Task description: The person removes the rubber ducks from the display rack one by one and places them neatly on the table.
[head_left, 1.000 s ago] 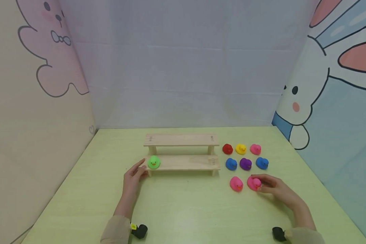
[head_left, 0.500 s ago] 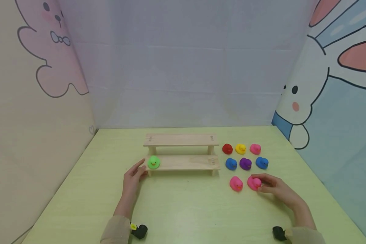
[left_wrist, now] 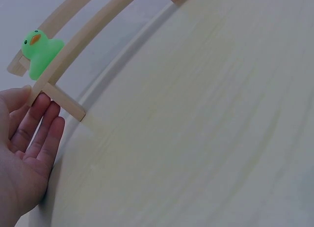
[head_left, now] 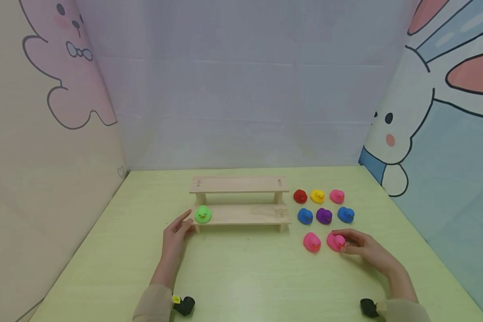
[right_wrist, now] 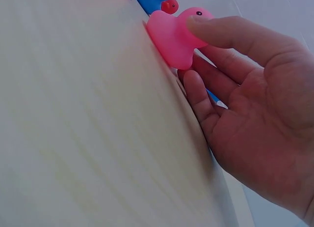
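My left hand (head_left: pixel 175 239) holds the left end of a two-tier wooden stand (head_left: pixel 245 214). In the left wrist view its thumb lies at the end of the lower board and the fingers are curled beneath it. A green rubber duck (head_left: pixel 203 214) sits on that lower board, close to my fingertips. At the right, my right hand (head_left: pixel 368 253) pinches a pink rubber duck (head_left: pixel 335 242) between thumb and fingers, low over the table. The right wrist view shows the thumb on the duck's head (right_wrist: pixel 192 12); the index finger is partly hidden behind it.
Left of the held duck stands another pink duck (head_left: pixel 311 243). Behind are two rows: blue (head_left: pixel 305 216), purple (head_left: pixel 324 216) and blue (head_left: pixel 346 215) ducks, then red (head_left: pixel 300 197), yellow (head_left: pixel 317 196) and pink (head_left: pixel 337 197) ones. The stand's upper board (head_left: pixel 239 184) is bare.
Almost nothing differs. The pink duck in my right hand has shifted very slightly to the right; my left hand, the stand and the other ducks stay put.
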{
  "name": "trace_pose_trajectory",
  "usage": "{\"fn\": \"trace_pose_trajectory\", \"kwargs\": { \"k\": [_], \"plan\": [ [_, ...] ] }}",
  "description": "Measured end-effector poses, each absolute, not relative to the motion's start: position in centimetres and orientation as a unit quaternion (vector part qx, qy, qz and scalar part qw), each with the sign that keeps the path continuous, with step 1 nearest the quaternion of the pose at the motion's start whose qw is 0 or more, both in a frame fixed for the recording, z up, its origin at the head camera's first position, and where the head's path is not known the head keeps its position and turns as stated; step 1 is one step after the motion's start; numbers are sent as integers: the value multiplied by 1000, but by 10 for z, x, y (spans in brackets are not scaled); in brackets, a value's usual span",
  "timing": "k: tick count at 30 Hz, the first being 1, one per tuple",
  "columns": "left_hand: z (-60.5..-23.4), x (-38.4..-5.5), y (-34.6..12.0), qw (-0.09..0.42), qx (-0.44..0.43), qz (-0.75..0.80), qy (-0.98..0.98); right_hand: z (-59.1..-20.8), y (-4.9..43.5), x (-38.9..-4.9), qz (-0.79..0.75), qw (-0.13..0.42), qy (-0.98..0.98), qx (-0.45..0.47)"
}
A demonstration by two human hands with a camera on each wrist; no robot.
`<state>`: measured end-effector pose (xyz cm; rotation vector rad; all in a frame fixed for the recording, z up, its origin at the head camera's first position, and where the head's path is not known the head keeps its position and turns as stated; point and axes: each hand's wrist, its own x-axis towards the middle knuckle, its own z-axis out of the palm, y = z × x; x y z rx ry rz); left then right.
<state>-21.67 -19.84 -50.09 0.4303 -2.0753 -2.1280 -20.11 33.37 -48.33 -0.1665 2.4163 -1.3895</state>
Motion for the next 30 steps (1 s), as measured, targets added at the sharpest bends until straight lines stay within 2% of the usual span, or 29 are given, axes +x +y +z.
{"fn": "trace_pose_trajectory", "kwargs": {
  "k": [17, 30],
  "plan": [
    [-499, -216, -198, 77, 136, -713, -684, -478, 335, -202, -505, 173, 842, -81],
    [-500, -215, -197, 86, 135, -711, -685, -463, 329, -205, -456, 161, 868, -112]
  ]
}}
